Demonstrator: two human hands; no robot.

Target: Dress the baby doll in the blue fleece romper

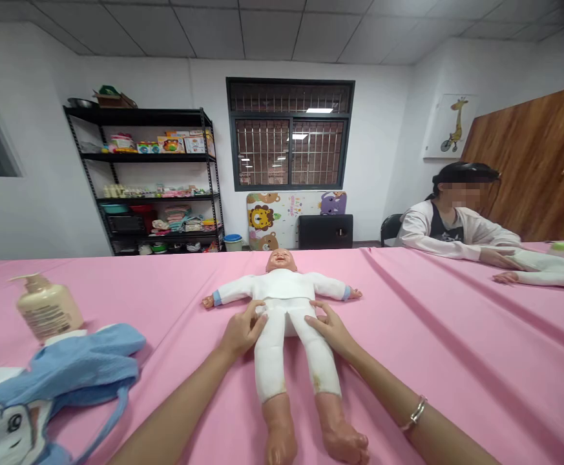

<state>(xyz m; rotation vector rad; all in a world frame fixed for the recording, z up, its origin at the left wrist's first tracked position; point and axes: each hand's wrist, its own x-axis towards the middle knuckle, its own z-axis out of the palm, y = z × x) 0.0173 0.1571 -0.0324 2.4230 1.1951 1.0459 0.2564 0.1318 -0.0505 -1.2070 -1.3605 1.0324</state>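
Resting my open left hand (pixel 243 330) and right hand (pixel 329 329) on the baby doll's (pixel 282 259) white suit (pixel 282 287), I am guarding against uneven pressure sliding it across the pink tablecloth (pixel 456 361).

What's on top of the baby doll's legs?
The person's left hand and right hand rest on the doll's white legs; what's under the palms is hidden.

No wording is legible in this view. The cream plastic pump bottle (pixel 48 309) near the left edge of the pink cloth-covered table (pixel 431 361) carries a printed label too small to read, as do the colourful cardboard boxes (pixel 185 143) on the black metal shelf rack (pixel 141 157).
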